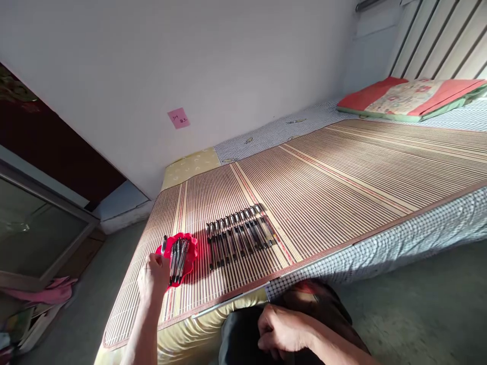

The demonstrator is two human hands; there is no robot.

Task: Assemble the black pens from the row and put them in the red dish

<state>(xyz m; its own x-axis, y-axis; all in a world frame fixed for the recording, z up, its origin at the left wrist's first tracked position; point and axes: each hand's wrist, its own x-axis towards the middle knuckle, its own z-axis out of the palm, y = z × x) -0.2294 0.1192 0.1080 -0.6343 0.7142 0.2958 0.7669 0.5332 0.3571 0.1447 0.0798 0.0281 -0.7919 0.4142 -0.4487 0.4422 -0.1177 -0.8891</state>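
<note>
One view, head: left hand [154, 274] pinches a pen [164, 246] at the plate's [193, 251] left rim, near the mat's [323, 192] near-left corner. Pen points toward the far edge; pen row [238, 234] lies right of the plate. Right hand [283, 328] rests curled on the lap [239, 329] (contents hidden, can't tell), farther from the plate.

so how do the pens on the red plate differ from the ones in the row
The plate pens lie bunched; the row pens lie spaced side by side. The plate pens rest on the red plate, the row pens on the striped mat. Both groups are slim and mostly dark.
</note>
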